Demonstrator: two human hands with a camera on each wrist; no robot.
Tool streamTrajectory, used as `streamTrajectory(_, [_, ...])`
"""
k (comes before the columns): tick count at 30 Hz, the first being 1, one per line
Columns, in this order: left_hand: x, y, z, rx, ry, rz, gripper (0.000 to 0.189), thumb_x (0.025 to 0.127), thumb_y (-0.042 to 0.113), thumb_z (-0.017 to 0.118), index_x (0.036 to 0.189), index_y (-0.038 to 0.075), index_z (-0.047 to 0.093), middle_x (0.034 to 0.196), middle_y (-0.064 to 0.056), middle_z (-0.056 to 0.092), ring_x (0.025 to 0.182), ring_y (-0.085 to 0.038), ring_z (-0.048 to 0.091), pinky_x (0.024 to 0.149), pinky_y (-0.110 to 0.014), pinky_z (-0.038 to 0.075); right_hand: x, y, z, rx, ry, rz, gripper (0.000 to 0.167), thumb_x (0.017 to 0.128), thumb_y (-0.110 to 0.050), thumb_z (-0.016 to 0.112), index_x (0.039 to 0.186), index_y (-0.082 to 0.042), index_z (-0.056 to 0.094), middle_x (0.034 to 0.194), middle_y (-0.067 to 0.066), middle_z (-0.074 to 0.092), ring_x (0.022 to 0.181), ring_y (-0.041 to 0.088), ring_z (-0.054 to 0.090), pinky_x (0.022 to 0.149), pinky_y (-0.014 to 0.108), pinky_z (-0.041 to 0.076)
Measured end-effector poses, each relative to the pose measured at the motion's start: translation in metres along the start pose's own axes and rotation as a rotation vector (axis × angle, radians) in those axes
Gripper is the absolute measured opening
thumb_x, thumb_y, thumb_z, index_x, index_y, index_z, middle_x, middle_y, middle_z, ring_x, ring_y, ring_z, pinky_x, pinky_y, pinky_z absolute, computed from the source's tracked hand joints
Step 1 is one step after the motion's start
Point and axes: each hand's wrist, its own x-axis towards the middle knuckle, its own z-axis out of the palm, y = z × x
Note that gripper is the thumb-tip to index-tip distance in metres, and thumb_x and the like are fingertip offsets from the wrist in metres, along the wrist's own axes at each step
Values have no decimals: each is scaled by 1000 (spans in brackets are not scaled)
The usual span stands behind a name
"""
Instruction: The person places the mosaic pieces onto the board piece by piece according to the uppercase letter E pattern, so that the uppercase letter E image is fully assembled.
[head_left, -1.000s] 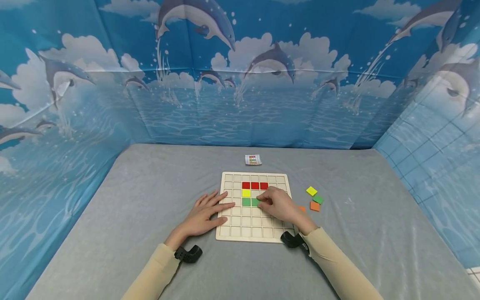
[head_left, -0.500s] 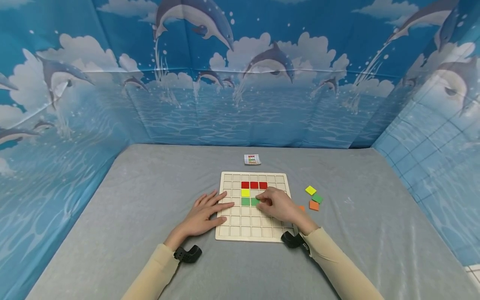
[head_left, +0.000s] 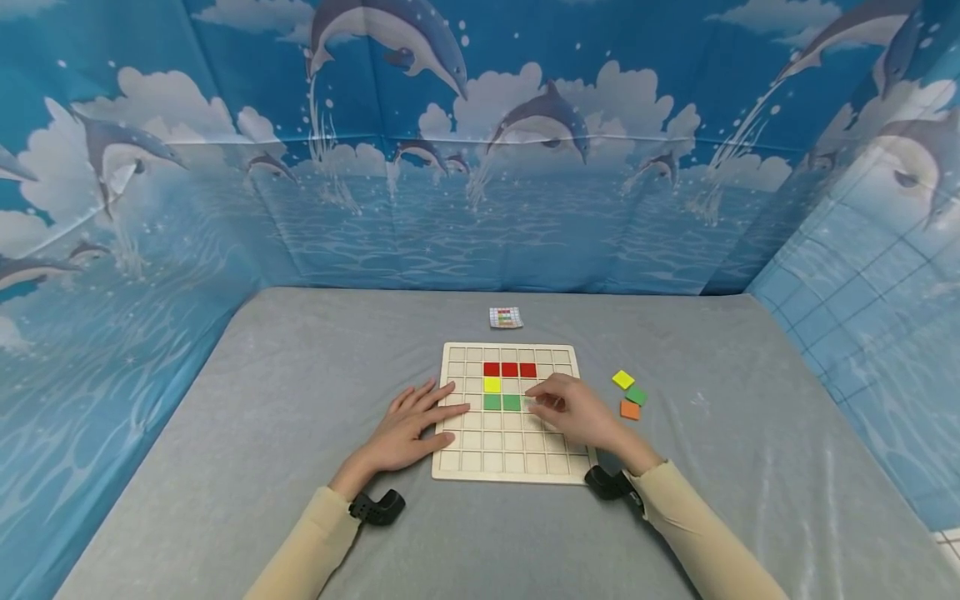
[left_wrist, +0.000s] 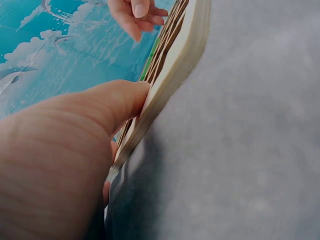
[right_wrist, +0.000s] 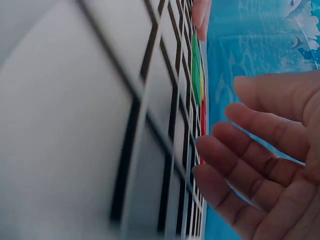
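A pale wooden grid board (head_left: 487,465) lies on the grey cloth in the head view. Three red tiles (head_left: 510,369) sit in one row, with a yellow tile (head_left: 492,384) below the leftmost. Two green tiles (head_left: 512,402) lie side by side below that. My left hand (head_left: 405,429) rests spread on the board's left edge, its thumb (left_wrist: 125,97) on the rim in the left wrist view. Over the board's right part hovers my right hand (head_left: 577,410). The right wrist view shows its fingers (right_wrist: 240,165) loosely bent, with nothing between them.
Right of the board lie a loose yellow tile (head_left: 623,379), a green tile (head_left: 636,396) and an orange tile (head_left: 630,410). A small card printed with a coloured grid (head_left: 506,317) lies behind the board. A dolphin-print curtain (head_left: 480,217) surrounds the table.
My right hand has drawn back to the right from the second green tile, which now shows fully in its cell. It covers the spot where another orange tile showed. My left hand stays put.
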Motion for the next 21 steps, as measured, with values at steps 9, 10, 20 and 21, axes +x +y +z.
streamTrajectory(9, [0, -2, 2, -6, 2, -3, 48, 97, 43, 50, 143, 28, 47, 155, -1, 24, 143, -27, 10, 109, -52, 6, -19, 13, -25, -50, 94, 64, 19, 86, -7, 71, 104, -2, 72, 87, -4, 62, 74, 11, 55, 63, 28, 48])
streamTrajectory(10, [0, -2, 2, -6, 2, -4, 48, 97, 43, 50, 143, 28, 46, 155, -1, 24, 143, -27, 10, 109, -52, 6, -22, 15, -27, -60, 105, 76, 19, 85, -8, 71, 103, -2, 72, 88, -3, 62, 74, 11, 55, 63, 28, 49])
streamTrajectory(20, [0, -2, 2, -12, 3, 9, 47, 98, 42, 49, 143, 27, 46, 155, -2, 24, 142, -28, 10, 109, -51, 5, -47, 34, -45, -154, 225, 258, 21, 89, -10, 66, 107, 1, 69, 93, 10, 63, 77, 23, 58, 55, 32, 46])
streamTrajectory(21, [-1, -2, 2, -12, 3, 11, 47, 98, 42, 49, 143, 27, 46, 155, -2, 24, 142, -29, 10, 109, -52, 6, -48, 35, -47, -166, 239, 284, 22, 90, -11, 66, 108, 2, 68, 94, 12, 63, 78, 25, 58, 55, 33, 46])
